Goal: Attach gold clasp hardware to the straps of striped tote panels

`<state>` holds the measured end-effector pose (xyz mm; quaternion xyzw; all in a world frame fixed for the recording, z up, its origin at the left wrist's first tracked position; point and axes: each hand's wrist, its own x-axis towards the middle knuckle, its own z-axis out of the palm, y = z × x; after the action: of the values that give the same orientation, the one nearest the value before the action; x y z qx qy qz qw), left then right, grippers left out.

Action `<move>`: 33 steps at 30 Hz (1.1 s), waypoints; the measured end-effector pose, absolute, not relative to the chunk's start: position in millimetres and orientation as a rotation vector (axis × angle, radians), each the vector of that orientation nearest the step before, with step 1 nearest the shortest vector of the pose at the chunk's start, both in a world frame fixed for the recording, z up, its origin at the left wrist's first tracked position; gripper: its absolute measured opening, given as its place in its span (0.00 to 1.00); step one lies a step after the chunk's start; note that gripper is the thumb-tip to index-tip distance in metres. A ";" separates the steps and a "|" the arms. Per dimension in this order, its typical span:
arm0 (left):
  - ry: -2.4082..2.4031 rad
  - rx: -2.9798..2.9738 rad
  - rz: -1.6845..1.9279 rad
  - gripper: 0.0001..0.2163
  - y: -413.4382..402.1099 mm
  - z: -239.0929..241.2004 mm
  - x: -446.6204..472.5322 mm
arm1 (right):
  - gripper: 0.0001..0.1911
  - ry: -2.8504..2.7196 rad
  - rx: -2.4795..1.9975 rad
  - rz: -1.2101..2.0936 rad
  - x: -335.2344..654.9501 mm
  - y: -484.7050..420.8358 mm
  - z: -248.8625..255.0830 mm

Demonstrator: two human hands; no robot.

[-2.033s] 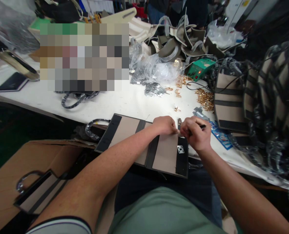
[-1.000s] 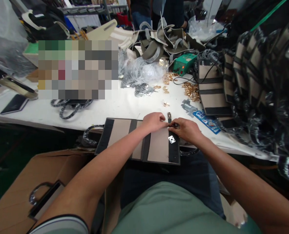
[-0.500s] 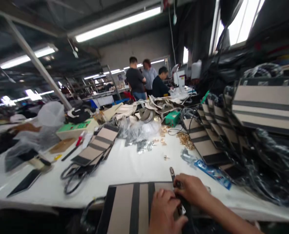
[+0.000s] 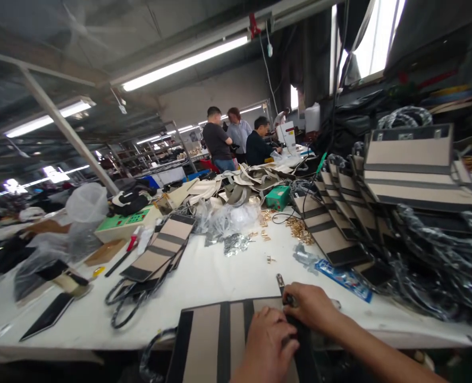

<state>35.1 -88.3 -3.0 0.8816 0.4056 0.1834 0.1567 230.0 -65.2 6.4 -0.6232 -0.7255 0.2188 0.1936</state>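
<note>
A flat beige bag panel with black stripes [image 4: 216,340] lies at the near edge of the white table [image 4: 220,276]. My left hand [image 4: 266,346] rests on it with fingers curled, pressing the black strip at its right end. My right hand [image 4: 310,306] is closed on a thin dark tool [image 4: 280,282] whose tip points away across the table, right beside the left hand.
A pile of matching striped bags [image 4: 379,207] fills the right side. More striped panels with black handles [image 4: 156,255] lie at centre left. Gold fittings [image 4: 300,229], a green box [image 4: 278,197] and plastic bags [image 4: 228,215] sit mid-table. Three people [image 4: 236,135] stand far back.
The camera has tilted up from my lap to the room, so the hands now sit at the bottom edge. Both hands stay on the panel's right end.
</note>
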 end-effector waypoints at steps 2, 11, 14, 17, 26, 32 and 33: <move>1.122 2.533 0.517 0.06 -93.7 7.2 35.7 | 0.10 -2.068 -1.761 0.610 231.3 -66.9 9.1; 0.956 2.641 0.612 0.08 -102.2 -4.3 32.3 | 0.10 -2.164 -1.805 0.576 242.0 -63.2 7.2; 0.975 2.652 0.629 0.08 -106.6 -5.4 32.3 | 0.10 -2.177 -1.807 0.559 242.7 -63.3 5.8; 1.008 2.671 0.637 0.08 -110.1 -5.6 33.5 | 0.10 -2.178 -1.815 0.546 242.1 -64.4 6.4; 1.119 2.667 0.632 0.08 -120.9 -5.3 37.3 | 0.11 -2.182 -1.810 0.527 242.6 -64.6 5.1; 1.246 2.629 0.633 0.08 -126.6 -6.5 44.3 | 0.12 -2.183 -1.817 0.526 242.8 -64.8 4.8; 1.256 2.619 0.635 0.08 -126.8 -7.2 45.3 | 0.12 -2.186 -1.817 0.522 242.8 -64.7 4.2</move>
<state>45.3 -126.8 -7.2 0.8777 0.4210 0.2130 0.0840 242.8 -64.7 4.2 -0.6237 -0.7504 0.1792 0.1257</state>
